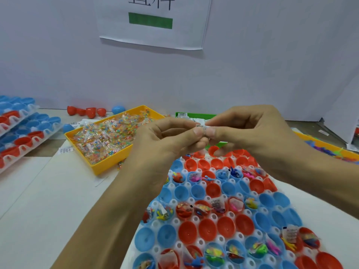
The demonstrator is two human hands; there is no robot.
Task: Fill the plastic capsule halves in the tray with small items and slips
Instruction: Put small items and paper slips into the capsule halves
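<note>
left hand (pixel 171 136): fingers curled, pinching slip (pixel 202 125) | right hand (pixel 248 129): pinching same slip | above tray (pixel 250 212)

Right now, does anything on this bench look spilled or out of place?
Yes. A few small clear packets of coloured beads lie on the table outside the yellow plastic bin, by its near corner. Printed paper slips are scattered loose left of it.

A white plastic tray (pixel 213 216) on the table holds red and blue plastic capsule halves (pixel 187 232), open side up, some filled; a small white printed slip (pixel 201 125) is pinched above it
</note>
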